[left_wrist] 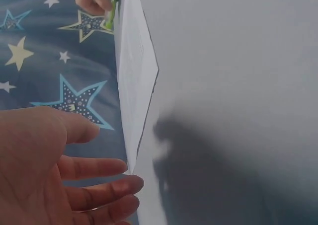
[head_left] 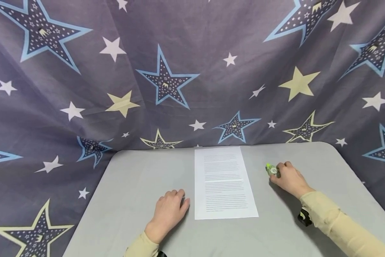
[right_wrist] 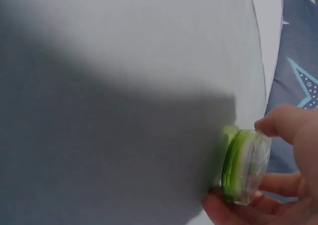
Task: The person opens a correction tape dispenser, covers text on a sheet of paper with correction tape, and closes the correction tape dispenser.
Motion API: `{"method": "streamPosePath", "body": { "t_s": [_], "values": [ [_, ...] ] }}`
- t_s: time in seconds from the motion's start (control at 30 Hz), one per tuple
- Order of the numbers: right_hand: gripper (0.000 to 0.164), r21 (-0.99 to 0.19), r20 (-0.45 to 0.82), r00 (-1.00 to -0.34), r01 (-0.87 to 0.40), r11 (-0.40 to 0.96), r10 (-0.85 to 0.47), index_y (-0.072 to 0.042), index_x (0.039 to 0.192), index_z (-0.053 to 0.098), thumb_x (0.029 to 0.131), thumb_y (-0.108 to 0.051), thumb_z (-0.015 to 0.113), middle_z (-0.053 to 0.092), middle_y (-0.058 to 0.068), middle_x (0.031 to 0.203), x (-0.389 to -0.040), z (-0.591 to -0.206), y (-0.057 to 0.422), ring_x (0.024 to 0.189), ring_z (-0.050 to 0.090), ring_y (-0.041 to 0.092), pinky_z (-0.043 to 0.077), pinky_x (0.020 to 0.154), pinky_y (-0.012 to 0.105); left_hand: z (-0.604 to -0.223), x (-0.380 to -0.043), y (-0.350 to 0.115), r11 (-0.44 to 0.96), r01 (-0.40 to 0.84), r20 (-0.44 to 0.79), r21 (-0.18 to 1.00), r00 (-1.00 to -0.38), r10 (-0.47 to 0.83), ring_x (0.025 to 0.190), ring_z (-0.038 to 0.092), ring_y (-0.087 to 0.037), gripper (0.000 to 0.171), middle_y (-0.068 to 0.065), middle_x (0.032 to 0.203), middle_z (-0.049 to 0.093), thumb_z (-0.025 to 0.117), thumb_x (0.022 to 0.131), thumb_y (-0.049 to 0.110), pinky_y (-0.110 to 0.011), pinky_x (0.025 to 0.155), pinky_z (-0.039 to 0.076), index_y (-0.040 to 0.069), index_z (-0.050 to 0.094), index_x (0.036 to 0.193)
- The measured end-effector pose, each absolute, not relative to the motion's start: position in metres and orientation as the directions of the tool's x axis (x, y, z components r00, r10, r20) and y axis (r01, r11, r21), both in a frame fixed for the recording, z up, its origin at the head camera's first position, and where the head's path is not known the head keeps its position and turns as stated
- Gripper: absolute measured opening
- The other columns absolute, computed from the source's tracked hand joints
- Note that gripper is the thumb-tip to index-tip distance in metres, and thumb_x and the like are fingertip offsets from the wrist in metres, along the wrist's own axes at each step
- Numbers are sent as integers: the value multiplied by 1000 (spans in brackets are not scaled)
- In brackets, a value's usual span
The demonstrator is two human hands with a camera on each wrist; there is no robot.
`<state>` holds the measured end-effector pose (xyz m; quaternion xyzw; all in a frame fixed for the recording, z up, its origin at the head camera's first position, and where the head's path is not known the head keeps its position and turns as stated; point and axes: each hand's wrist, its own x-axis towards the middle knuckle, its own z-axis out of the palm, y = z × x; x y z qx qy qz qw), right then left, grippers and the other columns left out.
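A green, see-through correction tape [head_left: 272, 170] with a round wheel is in the right hand [head_left: 290, 179], right of the paper. In the right wrist view the thumb is at one edge of the correction tape [right_wrist: 243, 166] and the fingers are curled round the other. A printed sheet of paper [head_left: 226, 185] lies flat on the grey table, its lines of text too small to read. Left of the sheet is the left hand [head_left: 169, 210], with its fingers loosely bent and nothing in them. The left wrist view shows that hand [left_wrist: 74, 170] with its fingers spread.
The grey tabletop [head_left: 141, 175] has rounded far corners. Behind it hangs a dark curtain [head_left: 186, 35] printed with stars, meeting the table's back edge. A dark strap piece [head_left: 305, 217] sits at the right wrist.
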<state>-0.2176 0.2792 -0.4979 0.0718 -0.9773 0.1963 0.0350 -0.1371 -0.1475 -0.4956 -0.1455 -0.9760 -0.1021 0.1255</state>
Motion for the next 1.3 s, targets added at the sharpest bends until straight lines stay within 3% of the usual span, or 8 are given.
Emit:
{"method": "streamPosePath", "body": {
  "t_s": [0.53,0.7,0.87,1.07,1.3],
  "values": [
    [39,-398,154,-942,-336,853,-300,7,110,58,79,-8,77,57,15,89,-196,-477,263,73,59,24,56,66,44,-497,-142,-144,928,325,284,181,-921,267,63,60,-21,22,-9,77,69,78,92,26,-36,52,47,4,75,95],
    [42,-391,168,-925,-379,839,-340,9,116,62,79,-4,75,54,13,92,-190,-473,257,73,55,20,54,64,38,-495,-141,-144,931,309,256,195,-932,256,63,59,-20,22,-8,77,68,78,91,26,-36,53,47,4,75,96],
    [39,-388,184,-905,-425,818,-383,2,117,63,81,-4,78,52,9,92,-183,-467,250,71,51,15,49,60,34,-494,-140,-143,930,303,241,206,-937,252,63,58,-19,22,-8,78,68,78,92,26,-36,53,47,4,75,96],
    [38,-353,244,-836,-548,758,-491,-3,117,62,85,3,80,54,5,93,-176,-459,240,74,54,12,52,61,31,-496,-141,-141,931,319,268,180,-926,266,63,58,-20,19,-8,78,68,76,93,23,-36,52,46,5,73,94],
    [39,-322,268,-765,-644,694,-586,-4,119,61,86,12,72,61,3,95,-171,-450,225,81,60,16,55,68,35,-495,-144,-133,923,345,283,173,-915,289,67,62,-21,15,-6,79,67,77,93,21,-36,53,48,6,73,93]
  ]
}}
